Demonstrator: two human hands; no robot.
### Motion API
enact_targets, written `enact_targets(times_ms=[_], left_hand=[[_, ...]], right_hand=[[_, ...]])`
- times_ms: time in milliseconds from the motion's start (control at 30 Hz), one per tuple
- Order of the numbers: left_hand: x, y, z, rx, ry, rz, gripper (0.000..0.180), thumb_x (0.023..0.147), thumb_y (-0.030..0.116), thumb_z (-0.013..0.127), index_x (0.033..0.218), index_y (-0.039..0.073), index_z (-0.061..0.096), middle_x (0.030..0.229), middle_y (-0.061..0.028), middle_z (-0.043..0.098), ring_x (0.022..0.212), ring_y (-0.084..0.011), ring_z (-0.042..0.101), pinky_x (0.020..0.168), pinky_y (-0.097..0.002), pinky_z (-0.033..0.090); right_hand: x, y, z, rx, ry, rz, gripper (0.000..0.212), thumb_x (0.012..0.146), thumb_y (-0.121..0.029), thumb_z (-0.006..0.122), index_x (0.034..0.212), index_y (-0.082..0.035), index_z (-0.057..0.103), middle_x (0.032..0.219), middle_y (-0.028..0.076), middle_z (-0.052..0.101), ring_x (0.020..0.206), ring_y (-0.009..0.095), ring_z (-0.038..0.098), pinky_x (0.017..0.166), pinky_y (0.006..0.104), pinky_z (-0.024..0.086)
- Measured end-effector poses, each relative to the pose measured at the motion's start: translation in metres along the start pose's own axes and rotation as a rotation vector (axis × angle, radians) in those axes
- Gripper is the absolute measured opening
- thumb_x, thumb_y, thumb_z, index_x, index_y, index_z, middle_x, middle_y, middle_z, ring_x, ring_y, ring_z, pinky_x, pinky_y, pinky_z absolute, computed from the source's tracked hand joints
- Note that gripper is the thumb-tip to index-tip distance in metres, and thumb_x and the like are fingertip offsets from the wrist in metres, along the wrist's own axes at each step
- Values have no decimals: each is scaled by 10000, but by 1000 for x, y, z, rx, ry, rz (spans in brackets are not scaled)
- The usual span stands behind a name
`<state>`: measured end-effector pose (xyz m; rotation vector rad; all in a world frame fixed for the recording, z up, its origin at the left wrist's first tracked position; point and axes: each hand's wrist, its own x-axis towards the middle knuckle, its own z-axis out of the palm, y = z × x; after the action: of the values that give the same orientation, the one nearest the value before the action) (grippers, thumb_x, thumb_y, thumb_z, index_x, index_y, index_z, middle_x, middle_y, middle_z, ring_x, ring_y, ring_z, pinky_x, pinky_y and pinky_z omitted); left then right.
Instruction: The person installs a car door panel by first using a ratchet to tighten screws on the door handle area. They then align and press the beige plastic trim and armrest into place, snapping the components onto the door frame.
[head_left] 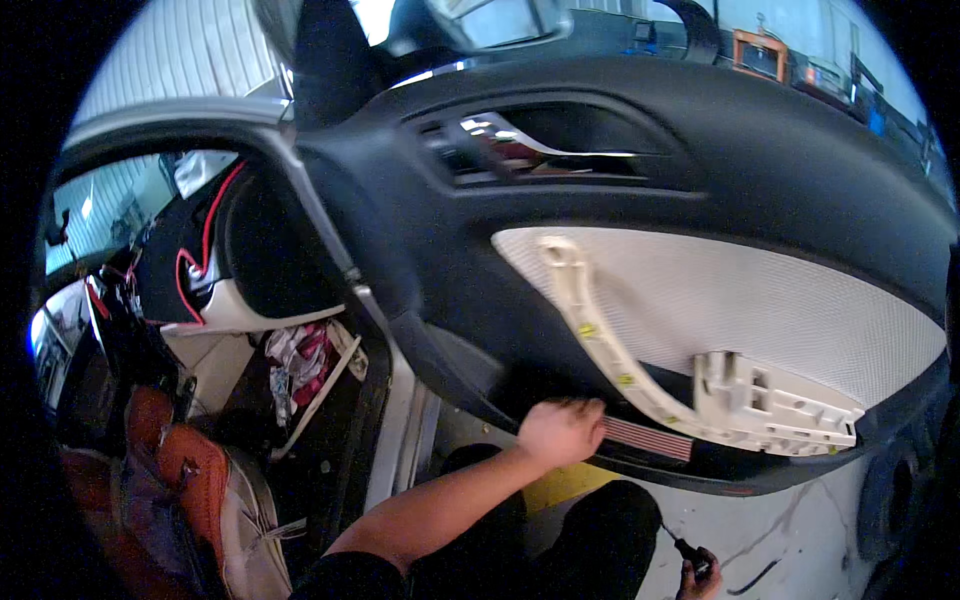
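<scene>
A black car door panel (440, 255) with a pale textured insert (660, 290) stands open in front of me. My left hand (562, 434) is closed over the lower edge of its door pocket, next to a reddish striped strip (648, 440); the fingertips are partly hidden. A curved cream plastic trim frame (605, 350) with yellow clips lies against the panel, touched by neither hand. Low at the right, my right hand (702, 578) is closed round the black handle of a screwdriver (690, 553), whose thin shaft points up and left.
To the left are the car's sill (395, 440), an orange-red seat (195, 460) and a crumpled patterned cloth (298, 365) in the footwell. A dark curved strip (755, 578) lies on the grey floor (800, 530). A tyre (895, 500) stands at the right.
</scene>
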<state>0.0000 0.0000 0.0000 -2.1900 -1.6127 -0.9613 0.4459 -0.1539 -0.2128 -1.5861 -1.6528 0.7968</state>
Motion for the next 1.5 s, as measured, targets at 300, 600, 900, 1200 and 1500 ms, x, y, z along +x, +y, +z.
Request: enact_targets(times_ms=[300,600,900,1200,1500], left_hand=[[-7,-8,-13,-104,-346,-155,272,940,342,552,999,86,622,700,-174,697,606,-386,691,578,-522,566],[3,-27,-17,-410,-251,-222,205,914,256,599,839,68,629,698,-192,684,641,-389,694,637,-524,574],[-10,-29,-9,-369,-46,-53,145,887,241,633,865,102,601,663,-146,672,577,-344,684,546,-483,566],[-9,-26,-17,-506,-67,-104,145,912,231,635,1000,127,683,815,-177,716,699,-390,697,660,-496,573],[-7,-12,-22,-351,-284,-192,151,916,256,647,981,125,682,782,-144,700,736,-390,666,685,-501,523]], right_hand=[[4,-331,5,159,282,-804,580,931,-209,643,1420,-20,394,889,167,645,696,198,630,678,350,551],[67,-489,75,-437,610,-984,464,970,-76,631,1377,70,462,1081,196,641,799,175,653,759,294,542],[54,-490,86,-510,704,-901,481,921,-45,669,1345,81,479,1172,225,619,840,230,670,768,333,558],[-20,-400,46,-342,732,-658,498,864,-69,743,1260,101,493,1127,236,620,811,261,689,732,360,572],[12,-351,8,373,1050,-244,403,978,-123,663,1323,9,503,874,102,669,664,106,619,541,210,473]])
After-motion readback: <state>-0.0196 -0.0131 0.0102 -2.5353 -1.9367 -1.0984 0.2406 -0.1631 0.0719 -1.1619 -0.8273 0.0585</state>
